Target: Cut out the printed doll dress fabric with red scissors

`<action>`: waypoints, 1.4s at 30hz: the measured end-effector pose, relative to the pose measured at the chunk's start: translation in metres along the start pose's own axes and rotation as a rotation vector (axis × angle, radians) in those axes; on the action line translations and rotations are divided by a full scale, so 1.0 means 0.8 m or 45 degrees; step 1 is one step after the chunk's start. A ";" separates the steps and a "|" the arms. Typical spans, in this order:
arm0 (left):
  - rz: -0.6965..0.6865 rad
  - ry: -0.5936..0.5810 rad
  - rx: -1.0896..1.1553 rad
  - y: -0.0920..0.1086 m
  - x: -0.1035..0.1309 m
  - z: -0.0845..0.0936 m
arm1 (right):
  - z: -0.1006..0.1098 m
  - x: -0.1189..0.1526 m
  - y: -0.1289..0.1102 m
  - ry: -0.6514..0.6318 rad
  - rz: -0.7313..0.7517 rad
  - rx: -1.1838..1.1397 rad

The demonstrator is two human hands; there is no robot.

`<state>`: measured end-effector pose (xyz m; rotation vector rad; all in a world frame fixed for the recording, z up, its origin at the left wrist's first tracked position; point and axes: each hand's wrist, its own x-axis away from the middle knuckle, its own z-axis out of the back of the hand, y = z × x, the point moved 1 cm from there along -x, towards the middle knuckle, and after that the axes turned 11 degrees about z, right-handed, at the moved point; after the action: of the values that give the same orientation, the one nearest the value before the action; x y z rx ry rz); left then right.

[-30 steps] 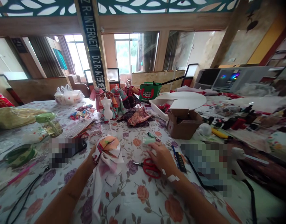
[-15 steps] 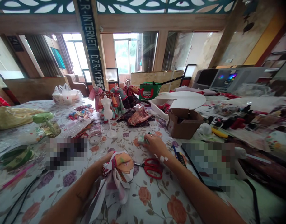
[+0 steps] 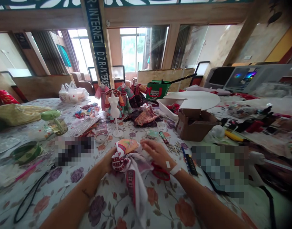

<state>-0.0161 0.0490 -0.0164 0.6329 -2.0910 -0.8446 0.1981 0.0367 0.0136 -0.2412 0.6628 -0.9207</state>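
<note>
A small doll-sized garment (image 3: 130, 162) in white and orange cloth with dark red patterned trim is bunched in my left hand (image 3: 110, 161), its long tail hanging towards me. Close by on its right, my right hand (image 3: 157, 154) has its fingers drawn together at the cloth. What they pinch, if anything, is too small to make out. Beneath that wrist lie red-handled scissors (image 3: 161, 171), their blades hidden by the garment and hand. Beyond the hands are a small clear packet (image 3: 152, 134) and a scatter of small beads (image 3: 173, 147).
A white dress form (image 3: 114, 108) stands ahead, with several dressed miniature forms (image 3: 124, 97) behind it. Tape rolls (image 3: 101, 136) lie left of it. A cardboard box (image 3: 195, 125) and dark folded cloth (image 3: 146, 117) sit further back. A lidded jar (image 3: 55, 122) stands left.
My right hand has come back from the small packet to the garment. My left hand has turned the garment, and its tail now hangs further right. The view has shifted slightly.
</note>
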 end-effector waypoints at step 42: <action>-0.728 0.355 -0.180 0.082 0.122 0.029 | 0.078 0.013 0.032 1.767 -0.271 -0.877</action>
<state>-0.1010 0.0348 0.0675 1.2246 -1.5971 -1.1275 0.2586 0.0383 0.0460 -0.2584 2.2844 -0.9534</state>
